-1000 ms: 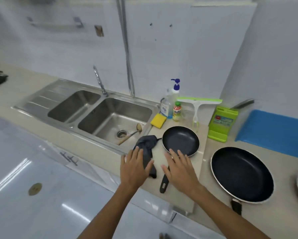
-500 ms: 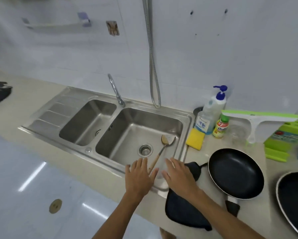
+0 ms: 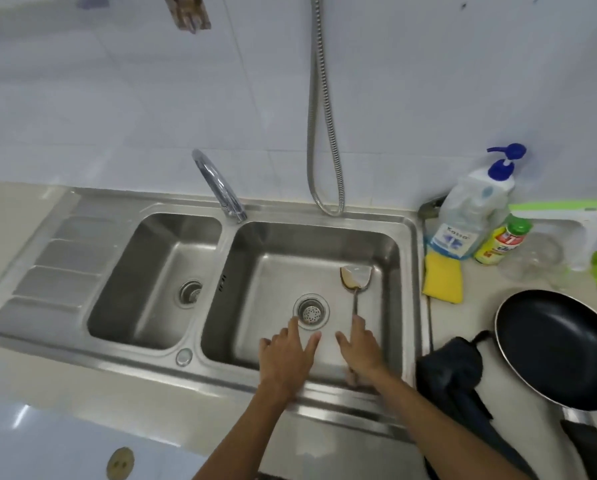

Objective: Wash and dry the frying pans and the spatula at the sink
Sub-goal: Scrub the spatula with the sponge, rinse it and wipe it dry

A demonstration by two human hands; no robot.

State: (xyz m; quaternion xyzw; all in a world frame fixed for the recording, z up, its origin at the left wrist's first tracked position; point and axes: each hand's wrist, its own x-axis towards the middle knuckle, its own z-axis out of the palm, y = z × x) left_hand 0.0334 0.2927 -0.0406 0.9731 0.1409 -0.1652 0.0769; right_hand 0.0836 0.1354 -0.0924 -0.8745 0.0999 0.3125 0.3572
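Note:
A metal spatula (image 3: 356, 278) with a soiled blade lies in the right basin of the steel sink (image 3: 411, 306), its handle pointing toward me. My right hand (image 3: 359, 348) lies over that handle with fingers extended; the handle passes under it. My left hand (image 3: 286, 358) hovers beside it, fingers spread, just in front of the drain (image 3: 311, 311). A black frying pan (image 3: 560, 351) sits on the counter to the right, handle toward me. A dark cloth (image 3: 449, 372) lies between the pan and the sink.
The faucet (image 3: 221, 188) stands between the two basins and a metal hose (image 3: 321, 133) hangs on the wall. A yellow sponge (image 3: 442, 278), soap pump bottle (image 3: 470, 209), small green-capped bottle (image 3: 501, 240), clear glass (image 3: 532, 258) and green squeegee (image 3: 594, 230) crowd the counter at the right.
Both hands moved from above the cloth and the small pan leftward into the right basin. My right hand now covers the spatula handle. The view shifted left and closer to the sink.

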